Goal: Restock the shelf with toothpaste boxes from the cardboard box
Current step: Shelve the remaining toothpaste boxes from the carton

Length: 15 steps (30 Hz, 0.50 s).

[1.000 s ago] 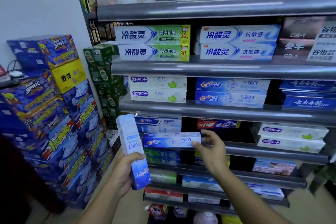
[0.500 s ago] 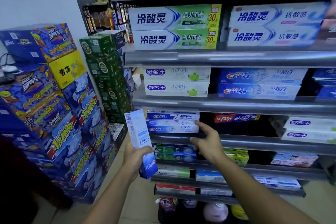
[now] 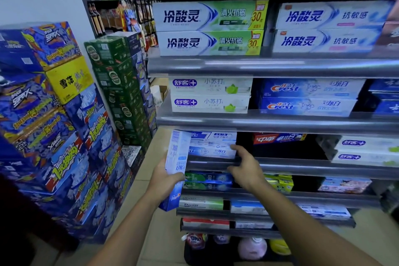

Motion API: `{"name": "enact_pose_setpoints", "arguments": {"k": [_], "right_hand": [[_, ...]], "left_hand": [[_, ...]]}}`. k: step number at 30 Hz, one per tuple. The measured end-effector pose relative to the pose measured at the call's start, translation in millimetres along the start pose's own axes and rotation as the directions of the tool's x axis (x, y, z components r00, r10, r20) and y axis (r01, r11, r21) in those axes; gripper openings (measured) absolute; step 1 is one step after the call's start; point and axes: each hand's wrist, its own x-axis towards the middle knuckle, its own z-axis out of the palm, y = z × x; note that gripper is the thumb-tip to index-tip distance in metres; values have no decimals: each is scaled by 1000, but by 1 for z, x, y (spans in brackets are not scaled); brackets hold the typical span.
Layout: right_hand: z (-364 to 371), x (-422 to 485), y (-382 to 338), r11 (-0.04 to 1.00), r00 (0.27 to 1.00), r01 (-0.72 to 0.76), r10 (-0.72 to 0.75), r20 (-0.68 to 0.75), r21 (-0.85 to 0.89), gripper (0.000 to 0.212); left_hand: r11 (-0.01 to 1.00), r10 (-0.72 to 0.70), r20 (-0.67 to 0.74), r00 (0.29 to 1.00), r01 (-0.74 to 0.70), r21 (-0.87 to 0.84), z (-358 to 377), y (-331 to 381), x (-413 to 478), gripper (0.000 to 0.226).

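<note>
My left hand [image 3: 165, 181] grips a blue and white toothpaste box [image 3: 175, 166], held upright in front of the shelf's left end. My right hand [image 3: 245, 166] rests with spread fingers against the right end of a matching toothpaste box [image 3: 212, 150] lying on the third shelf [image 3: 291, 167], under another blue box. To the right of that stack the shelf is dark and bare as far as a red box [image 3: 278, 138]. The cardboard box is not in view.
Rows of toothpaste boxes [image 3: 210, 28] fill the upper shelves. Blue drink cartons [image 3: 47, 119] and green cartons [image 3: 121, 84] are stacked on the left, leaving a narrow strip of floor [image 3: 155, 151]. Bottles [image 3: 251, 247] stand below the lowest shelf.
My right hand has pushed the blue box onto the third shelf and let it lie there. My left hand has brought its upright box closer to the shelf. The view has moved nearer.
</note>
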Motion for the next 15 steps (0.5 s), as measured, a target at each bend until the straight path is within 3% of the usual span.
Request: {"name": "enact_pose_setpoints", "arguments": {"k": [5,8,11,15], "right_hand": [[-4,-14,-4,998,997,42,-45,-57,-42,69],[-15,-31,-9,987,984,157,-154,-94,28,53],[-38,-51,-29,954,966,258,-249,-71,156,38],[-86,-75,-57,908,932,312,-350,96,280,61]], "left_hand": [[999,46,15,999,-46,7,2,7,-20,75],[999,19,0,1000,-19,-26,6,11,-37,62],[999,-3,94,996,6,-31,15,27,-52,64],[999,39,283,958,-46,20,38,69,-66,72]]}}
